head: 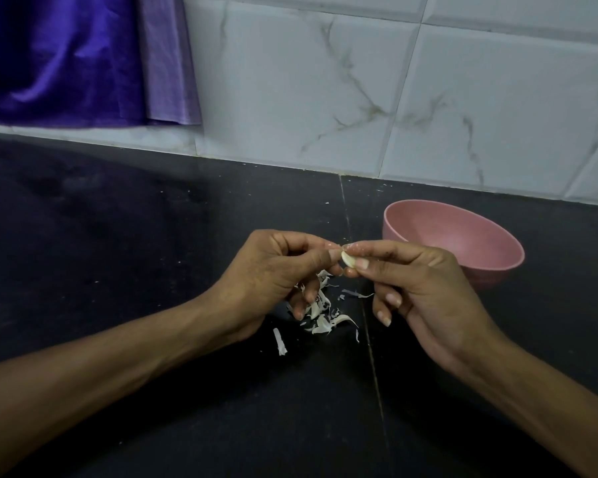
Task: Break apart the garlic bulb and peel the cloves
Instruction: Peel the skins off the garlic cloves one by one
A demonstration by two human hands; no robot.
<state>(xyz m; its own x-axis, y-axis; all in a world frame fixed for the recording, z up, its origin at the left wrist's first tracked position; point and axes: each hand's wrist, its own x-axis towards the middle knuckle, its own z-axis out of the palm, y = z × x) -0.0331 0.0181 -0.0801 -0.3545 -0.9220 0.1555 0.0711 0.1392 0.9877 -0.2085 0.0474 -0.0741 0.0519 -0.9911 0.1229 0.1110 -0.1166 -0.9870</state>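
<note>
1. Above the middle of the dark bench (152, 257), two bare hands meet fingertip to fingertip around one pale garlic clove (347, 259).
2. The right hand (425, 288) pinches the clove between thumb and forefinger; the left hand (273, 270) is closed on its other end, fingertips nipping at the top.
3. The clove looks smooth and mostly bare, so the step in hand is probably stripping its last skin.
4. A heap of papery white peels (320, 315) lies on the bench directly below the hands.
5. A pink bowl (491, 267) stands just beside the right hand, toward the bench's back edge by the tiled wall; its visible inside appears empty.
6. No bulb or other cloves are visible.
7. The next move likely calls for pulling off any remaining skin, then dropping the clove into the bowl.
</note>
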